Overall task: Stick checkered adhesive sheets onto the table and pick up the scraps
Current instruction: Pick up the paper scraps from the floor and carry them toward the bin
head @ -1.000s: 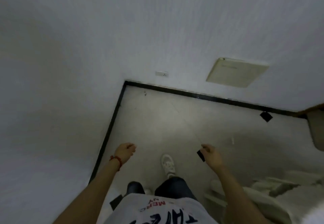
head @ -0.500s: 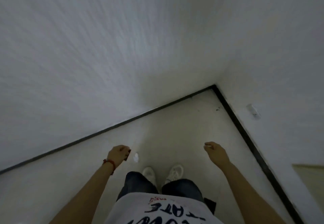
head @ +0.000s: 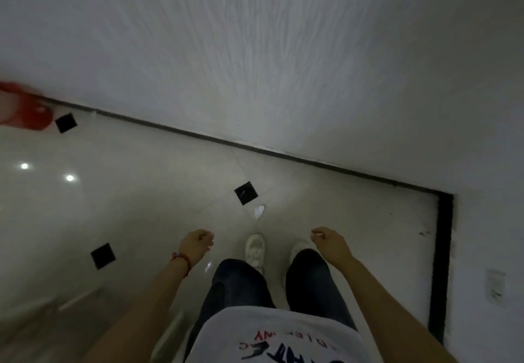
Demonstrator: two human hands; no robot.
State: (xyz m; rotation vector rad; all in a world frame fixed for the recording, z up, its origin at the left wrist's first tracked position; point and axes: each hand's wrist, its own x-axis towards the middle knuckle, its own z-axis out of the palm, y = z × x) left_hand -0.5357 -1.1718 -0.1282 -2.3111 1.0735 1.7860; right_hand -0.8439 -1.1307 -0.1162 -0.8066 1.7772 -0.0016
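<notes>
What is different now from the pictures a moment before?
The view has swung left along the white wall: three black square floor tiles and a red object have come into sight, and the small white paper scrap now lies ahead of the white shoes. Both hands, left and right, stay loosely curled in front.

Head view, steeply down: floor [head: 141, 192], wall base, own legs.

A red object [head: 24, 107] at the far left is blurred and cut off by the edge. The near-left floor [head: 56, 314] smears into streaks. The shirt print [head: 283, 348] is cropped, unreadable. Whether either of the hands pinches anything is unclear.
</notes>
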